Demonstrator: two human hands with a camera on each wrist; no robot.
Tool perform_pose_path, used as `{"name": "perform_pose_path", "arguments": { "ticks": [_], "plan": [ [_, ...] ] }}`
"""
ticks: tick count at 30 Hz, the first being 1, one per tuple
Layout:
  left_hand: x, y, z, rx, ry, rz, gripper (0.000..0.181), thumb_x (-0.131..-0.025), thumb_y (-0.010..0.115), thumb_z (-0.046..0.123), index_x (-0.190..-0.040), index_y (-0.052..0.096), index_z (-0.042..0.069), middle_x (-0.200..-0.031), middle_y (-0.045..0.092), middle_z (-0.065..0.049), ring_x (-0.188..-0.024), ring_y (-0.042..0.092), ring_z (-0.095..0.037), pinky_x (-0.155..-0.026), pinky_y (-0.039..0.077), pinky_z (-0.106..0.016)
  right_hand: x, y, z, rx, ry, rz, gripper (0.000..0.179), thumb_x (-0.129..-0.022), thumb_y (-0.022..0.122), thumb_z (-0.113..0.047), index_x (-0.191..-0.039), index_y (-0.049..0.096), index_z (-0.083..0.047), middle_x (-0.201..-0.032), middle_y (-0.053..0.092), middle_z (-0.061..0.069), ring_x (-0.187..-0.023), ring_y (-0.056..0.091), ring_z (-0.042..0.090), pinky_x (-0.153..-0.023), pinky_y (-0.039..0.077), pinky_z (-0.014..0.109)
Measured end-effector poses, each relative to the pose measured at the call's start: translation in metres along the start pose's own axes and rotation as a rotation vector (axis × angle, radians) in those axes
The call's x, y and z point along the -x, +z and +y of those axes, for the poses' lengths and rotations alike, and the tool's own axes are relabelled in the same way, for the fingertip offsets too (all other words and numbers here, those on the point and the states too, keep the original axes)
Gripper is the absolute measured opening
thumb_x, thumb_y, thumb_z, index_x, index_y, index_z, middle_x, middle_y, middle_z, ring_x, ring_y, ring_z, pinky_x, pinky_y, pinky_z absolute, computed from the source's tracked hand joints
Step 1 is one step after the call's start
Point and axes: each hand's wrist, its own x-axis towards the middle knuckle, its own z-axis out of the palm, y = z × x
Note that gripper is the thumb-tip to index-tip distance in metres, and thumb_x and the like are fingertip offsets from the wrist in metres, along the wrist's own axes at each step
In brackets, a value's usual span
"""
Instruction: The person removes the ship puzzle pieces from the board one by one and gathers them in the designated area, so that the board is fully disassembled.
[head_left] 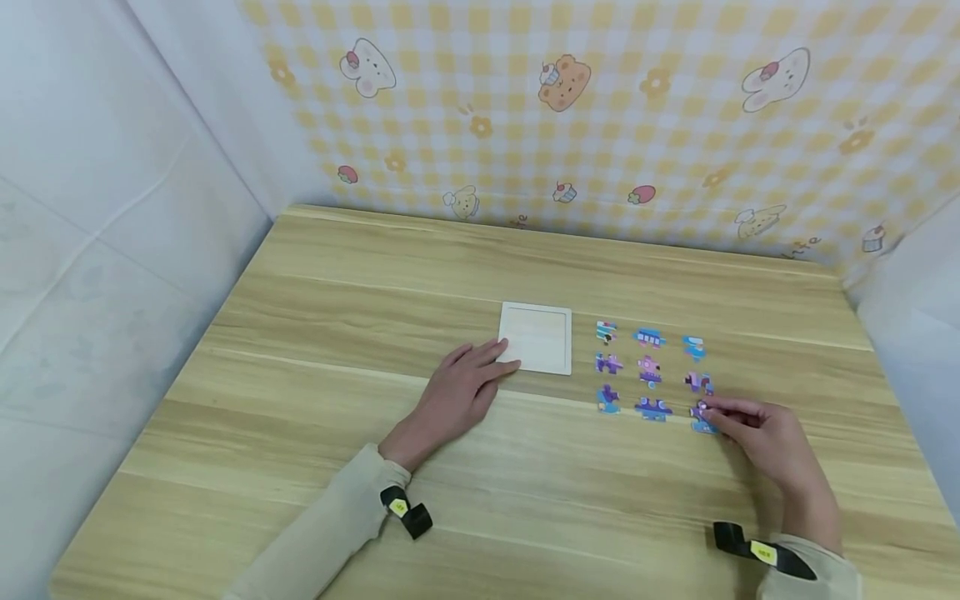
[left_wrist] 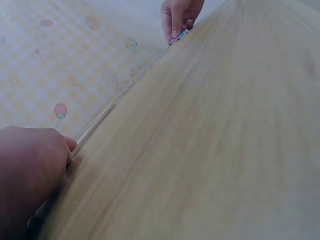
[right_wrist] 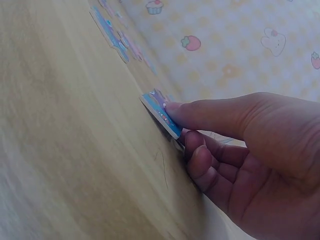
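My left hand (head_left: 463, 389) lies on the wood with its fingers stretched out, the fingertips touching the lower left edge of a square white puzzle tray (head_left: 566, 342). At the lower right of several laid-out pieces, my right hand (head_left: 772, 442) pinches a blue and purple jigsaw puzzle piece (right_wrist: 159, 107) at its edge. In the right wrist view the thumb is on top of this piece, and its near edge looks tilted up a little from the table. The other puzzle pieces, such as one with blue and purple print (head_left: 653, 408), lie in rows between the tray and my right hand.
The wooden table (head_left: 337, 333) runs back to a yellow checked cloth (head_left: 510, 108) with cartoon prints. White wall covering (head_left: 97, 250) stands along the left side. Black straps with cameras sit on both sleeves.
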Motion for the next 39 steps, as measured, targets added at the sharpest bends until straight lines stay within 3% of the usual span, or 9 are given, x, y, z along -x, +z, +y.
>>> {"name": "perform_pose_path", "arguments": {
  "ticks": [21, 30, 39],
  "plan": [
    [0.0001, -0.0037, 0.0018, 0.013, -0.003, 0.003, 0.039, -0.106, 0.051, 0.012, -0.138, 0.069, 0.02, -0.156, 0.051, -0.005, -0.146, 0.046, -0.02, -0.124, 0.027, -0.043, 0.0, 0.0013, -0.0023, -0.012, -0.002, 0.011, 0.029, -0.097, 0.075, -0.016, -0.115, 0.075, 0.006, -0.086, 0.071, -0.018, -0.068, 0.053, 0.002, -0.057, 0.049, 0.019],
    [0.0008, -0.003, 0.0017, 0.01, 0.003, 0.002, 0.037, -0.106, 0.052, 0.013, -0.138, 0.069, 0.021, -0.156, 0.051, -0.005, -0.146, 0.045, -0.02, -0.124, 0.027, -0.044, 0.0006, 0.0018, -0.0005, -0.014, -0.011, 0.011, 0.027, -0.096, 0.075, -0.011, -0.115, 0.074, 0.008, -0.086, 0.075, -0.007, -0.068, 0.053, 0.002, -0.056, 0.048, 0.018],
    [0.0004, -0.004, 0.0021, 0.007, 0.004, 0.003, 0.038, -0.106, 0.052, 0.013, -0.138, 0.069, 0.021, -0.156, 0.051, -0.005, -0.146, 0.046, -0.019, -0.124, 0.028, -0.044, 0.0015, 0.0013, -0.0026, -0.015, 0.0, 0.008, 0.029, -0.097, 0.075, -0.015, -0.116, 0.074, 0.007, -0.085, 0.073, -0.015, -0.068, 0.054, 0.002, -0.057, 0.049, 0.018]
  ]
}}
